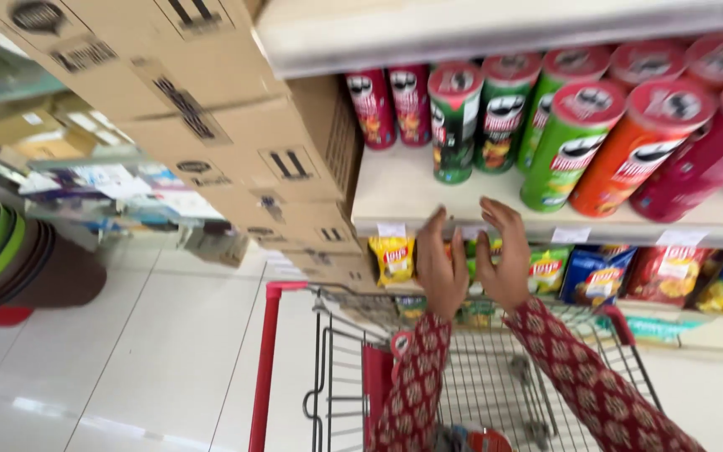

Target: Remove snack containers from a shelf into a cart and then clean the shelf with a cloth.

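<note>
Shop aisle, head view | shelf carries upright crisp tubes, labels outward for picking | your left hand and right hand are raised at the shelf edge, fingers loosely spread, holding nothing | snack bags hang just below | red trolley sits beneath your arms.
</note>
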